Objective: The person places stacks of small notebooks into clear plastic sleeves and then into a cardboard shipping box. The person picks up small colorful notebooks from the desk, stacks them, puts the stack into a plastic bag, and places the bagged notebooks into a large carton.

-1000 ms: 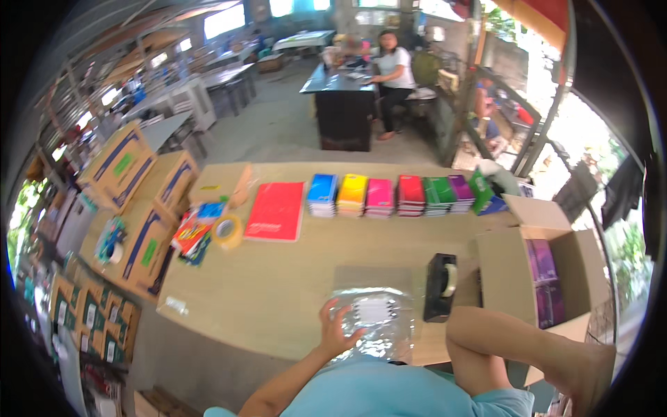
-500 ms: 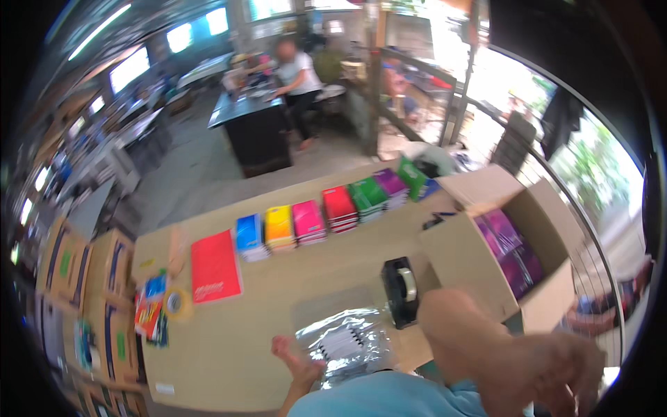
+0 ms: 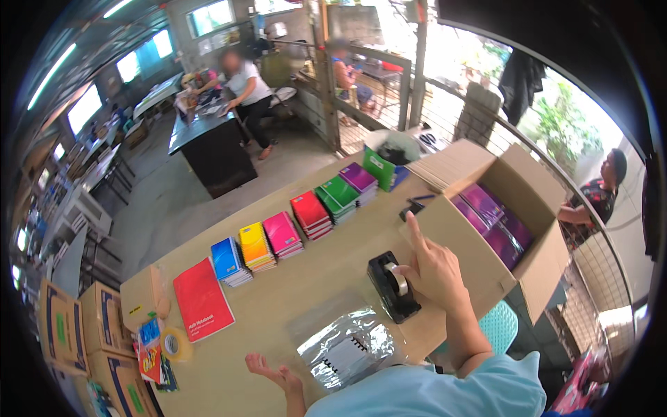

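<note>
Head view: your plastic bag (image 3: 351, 325) lies flat on the table (image 3: 267, 313) right in front of you. Its sides run far-left to near-right, flat end pointing away; your shirt (image 3: 431, 389) covers the near end, so can't tell full length. White pad (image 3: 347, 356) shows thru the plastic, w/ black coils at its L & R edges.

L hand (image 3: 283, 379): empty, fingers loosely spread, just L of the bag, apart from it. R hand (image 3: 439, 274): index stretched out away from you, thumb wide of it, nothing seen btwn them; it's just R of the black tape dispenser (image 3: 401, 302), thumb overlapping the tape roll. Can't tell if it touches. Dispenser's long axis also goes far-left to near-right, R of the bag.

Labels: red notebook (image 3: 201, 295) has white print at its near edge; small carton (image 3: 142, 288) has a yellow sticker w/ dark print.
</note>
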A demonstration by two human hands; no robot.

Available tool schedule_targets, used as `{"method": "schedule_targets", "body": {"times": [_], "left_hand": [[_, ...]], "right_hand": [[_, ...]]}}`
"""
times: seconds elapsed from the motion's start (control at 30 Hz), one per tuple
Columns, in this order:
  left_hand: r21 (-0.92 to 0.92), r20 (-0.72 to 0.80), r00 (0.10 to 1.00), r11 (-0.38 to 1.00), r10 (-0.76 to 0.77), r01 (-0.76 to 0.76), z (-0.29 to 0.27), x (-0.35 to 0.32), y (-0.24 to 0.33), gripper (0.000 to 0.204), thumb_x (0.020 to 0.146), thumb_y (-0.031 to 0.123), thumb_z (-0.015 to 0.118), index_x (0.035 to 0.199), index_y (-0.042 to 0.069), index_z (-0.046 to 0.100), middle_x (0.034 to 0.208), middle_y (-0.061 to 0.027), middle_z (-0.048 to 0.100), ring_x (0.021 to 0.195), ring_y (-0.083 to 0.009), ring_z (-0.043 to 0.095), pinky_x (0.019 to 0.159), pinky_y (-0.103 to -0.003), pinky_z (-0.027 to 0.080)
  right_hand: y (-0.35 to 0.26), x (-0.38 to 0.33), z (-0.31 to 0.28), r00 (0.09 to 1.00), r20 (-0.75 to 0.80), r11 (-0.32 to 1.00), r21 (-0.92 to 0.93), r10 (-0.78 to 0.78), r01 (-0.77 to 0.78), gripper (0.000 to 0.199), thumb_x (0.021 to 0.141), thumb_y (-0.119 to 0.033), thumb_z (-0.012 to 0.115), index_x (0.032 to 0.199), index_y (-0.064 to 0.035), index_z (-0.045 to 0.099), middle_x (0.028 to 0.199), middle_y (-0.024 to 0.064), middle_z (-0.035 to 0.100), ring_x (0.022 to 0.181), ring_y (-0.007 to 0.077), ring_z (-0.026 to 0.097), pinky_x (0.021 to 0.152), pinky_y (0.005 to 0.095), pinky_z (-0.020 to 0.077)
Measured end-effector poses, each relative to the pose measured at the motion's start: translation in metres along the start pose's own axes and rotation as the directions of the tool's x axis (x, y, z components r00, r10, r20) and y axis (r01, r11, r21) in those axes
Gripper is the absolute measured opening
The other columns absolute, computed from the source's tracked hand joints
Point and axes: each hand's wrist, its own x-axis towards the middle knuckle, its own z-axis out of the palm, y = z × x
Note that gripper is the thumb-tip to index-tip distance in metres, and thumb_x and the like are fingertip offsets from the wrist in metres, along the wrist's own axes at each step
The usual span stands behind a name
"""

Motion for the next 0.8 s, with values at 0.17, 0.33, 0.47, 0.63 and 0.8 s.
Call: {"method": "schedule_targets", "body": {"times": [0.17,0.33,0.47,0.63,0.8], "left_hand": [[-0.014,-0.044,0.998,0.999,0.041,-0.042,0.016,0.026,0.010,0.095,0.089,0.073,0.047,0.143,-0.002,0.026,0.150,-0.0207,0.020,0.138,-0.0348,0.026,0.109,-0.051,0.029],[-0.037,-0.135,0.991,0.999,-0.008,0.003,0.007,0.017,0.004,0.086,0.090,0.068,0.049,0.140,0.001,0.030,0.149,-0.0205,0.021,0.137,-0.0345,0.027,0.108,-0.053,0.029],[0.012,-0.133,0.986,0.995,-0.097,0.100,0.001,-0.007,-0.016,0.085,0.089,0.066,0.052,0.141,0.003,0.030,0.148,-0.0200,0.022,0.135,-0.0343,0.028,0.107,-0.054,0.029],[-0.044,-0.036,0.994,0.994,-0.103,0.101,0.017,-0.005,-0.010,0.087,0.089,0.063,0.054,0.145,0.002,0.026,0.150,-0.0178,0.020,0.131,-0.0347,0.033,0.104,-0.054,0.031],[-0.059,-0.054,0.995,0.995,-0.082,0.078,0.022,0.011,0.002,0.091,0.089,0.064,0.054,0.147,0.001,0.022,0.151,-0.0174,0.018,0.129,-0.0342,0.035,0.104,-0.054,0.033]], "right_hand": [[-0.062,-0.007,0.022,0.373,0.420,0.559,0.557,-0.827,0.614,0.070,0.081,-0.031,0.076,0.143,-0.0134,0.048,0.094,0.0076,0.067,0.081,0.0294,0.064,0.070,0.0395,0.0522],[-0.076,0.015,0.021,0.468,0.130,0.453,0.570,-0.874,0.686,0.050,0.077,-0.021,0.078,0.124,-0.0106,0.065,0.094,0.0080,0.067,0.079,0.0284,0.065,0.070,0.0371,0.0527],[-0.086,0.018,-0.011,0.630,-0.265,0.424,0.548,-0.730,0.721,0.033,0.071,-0.012,0.081,0.102,-0.0091,0.073,0.088,0.0076,0.067,0.073,0.0226,0.066,0.062,0.0338,0.0522],[-0.110,0.024,-0.048,0.367,-0.874,0.092,0.357,-0.319,0.930,0.026,0.077,-0.016,0.084,0.099,-0.0095,0.071,0.092,0.0107,0.064,0.074,0.0177,0.064,0.062,0.0308,0.0545],[-0.115,0.021,-0.095,0.195,-0.953,-0.312,0.262,-0.230,0.913,0.027,0.083,-0.016,0.078,0.108,-0.0147,0.067,0.098,0.0069,0.056,0.086,0.0177,0.055,0.072,0.0272,0.0489]]}}
